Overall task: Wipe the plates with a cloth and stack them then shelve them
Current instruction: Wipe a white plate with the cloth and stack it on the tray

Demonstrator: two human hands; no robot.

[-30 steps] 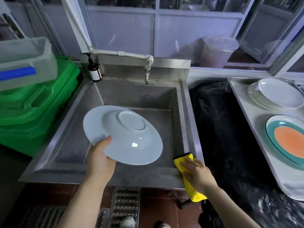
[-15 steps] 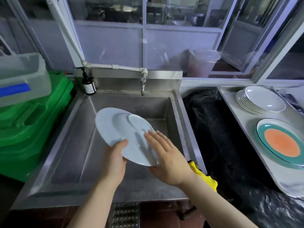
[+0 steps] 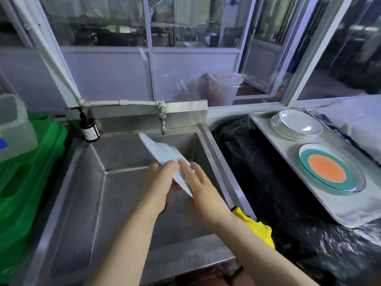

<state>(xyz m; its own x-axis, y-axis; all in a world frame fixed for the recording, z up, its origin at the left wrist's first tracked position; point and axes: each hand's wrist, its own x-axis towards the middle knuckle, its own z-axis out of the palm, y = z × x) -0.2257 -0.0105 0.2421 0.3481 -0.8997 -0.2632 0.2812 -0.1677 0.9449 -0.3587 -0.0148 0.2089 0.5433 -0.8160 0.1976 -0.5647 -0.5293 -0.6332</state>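
Note:
A pale white plate (image 3: 162, 153) is held nearly edge-on above the steel sink (image 3: 115, 195). My left hand (image 3: 159, 184) grips its near rim from the left, thumb on top. My right hand (image 3: 203, 189) lies against the plate's right face with straight fingers. The yellow cloth (image 3: 256, 228) lies on the sink's right rim, partly hidden behind my right forearm. On the white tray (image 3: 350, 211) at the right stand a stack of white plates (image 3: 296, 124) and a plate with an orange centre and teal ring (image 3: 329, 168).
A tap (image 3: 162, 120) and a brown pump bottle (image 3: 88, 129) stand at the sink's back. Green crates (image 3: 26, 182) with a clear bin (image 3: 14, 129) on top fill the left. Black plastic sheeting (image 3: 257, 172) covers the gap between sink and tray. Windows rise behind.
My right hand left the yellow cloth on the sink rim and came to the plate. The plate tilted from face-up underside to nearly edge-on. The camera view lifted.

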